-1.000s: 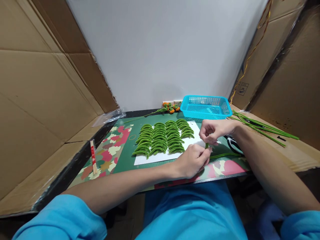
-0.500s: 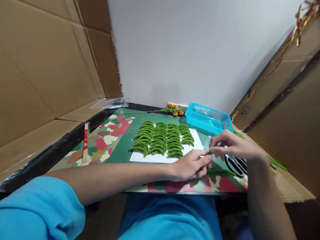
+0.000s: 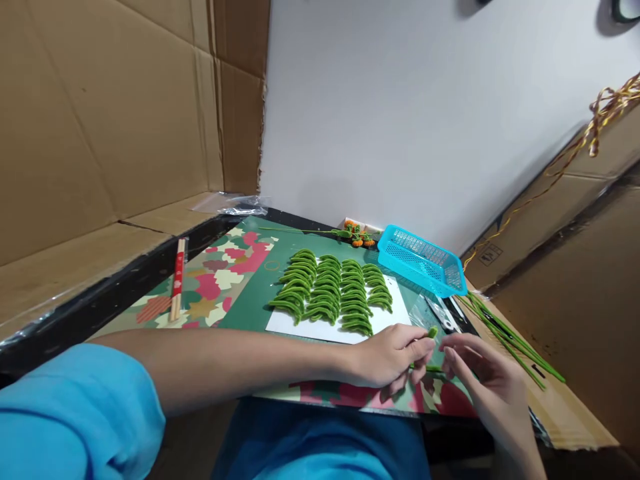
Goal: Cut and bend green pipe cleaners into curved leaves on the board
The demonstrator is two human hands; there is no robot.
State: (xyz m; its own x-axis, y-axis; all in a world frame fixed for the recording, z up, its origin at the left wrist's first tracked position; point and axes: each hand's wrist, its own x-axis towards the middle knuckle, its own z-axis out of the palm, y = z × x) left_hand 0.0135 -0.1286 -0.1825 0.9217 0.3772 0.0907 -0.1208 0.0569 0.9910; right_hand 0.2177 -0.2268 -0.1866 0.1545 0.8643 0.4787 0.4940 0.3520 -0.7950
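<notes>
My left hand is closed on a green pipe cleaner, whose fuzzy end sticks up past the thumb. More green stem shows below the fingers, partly hidden by them. Just right of it, my right hand has its fingers loosely curled and apart, with nothing visible in them. Several curved green pipe-cleaner pieces lie in four columns on a white sheet beyond my left hand. Scissors lie beyond my right hand, partly hidden.
A blue plastic basket stands at the back right, beside orange flowers on green stems. Long green pipe cleaners lie on cardboard at the right. Wrapped chopsticks are on the left. Cardboard walls flank the table.
My right hand has drawn away from my left and lowered, its fingers parting. The green end in my left hand now points upward. The view has shifted, revealing scissors and long green stems at the right.
</notes>
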